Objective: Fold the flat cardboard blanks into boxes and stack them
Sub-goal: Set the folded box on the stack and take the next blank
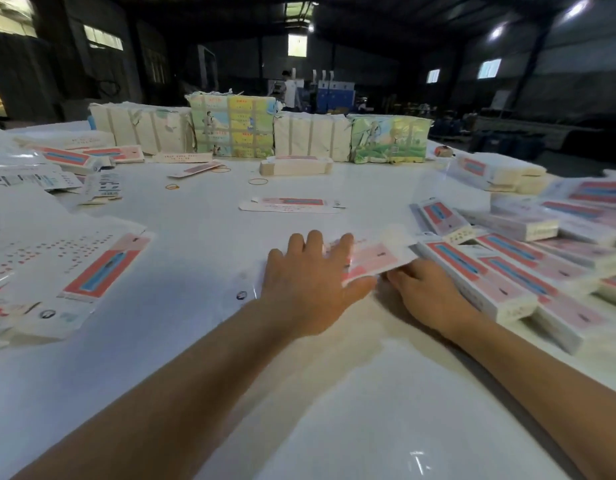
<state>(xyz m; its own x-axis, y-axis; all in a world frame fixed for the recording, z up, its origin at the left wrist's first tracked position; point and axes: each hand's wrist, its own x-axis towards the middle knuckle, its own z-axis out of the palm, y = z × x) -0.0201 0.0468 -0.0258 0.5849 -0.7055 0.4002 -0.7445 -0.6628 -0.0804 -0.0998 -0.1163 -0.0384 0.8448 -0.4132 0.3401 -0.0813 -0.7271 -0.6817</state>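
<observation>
A pink and white cardboard blank [379, 258] lies in front of me on the white table [202, 244], slightly lifted at its near edge. My left hand [310, 282] lies flat with spread fingers on its left end. My right hand [424, 292] holds the near right edge, fingers tucked under the card. Stacks of folded pink and blue boxes [507, 271] lie just right of the hands. A single flat blank [292, 204] lies farther back at the middle.
Large unfolded printed sheets [74, 268] cover the left side. Wrapped bundles of blanks [233, 126] line the far edge, with a small stack [296, 166] in front. Rubber bands [258, 181] lie loose. A person [290, 88] stands in the dark hall behind.
</observation>
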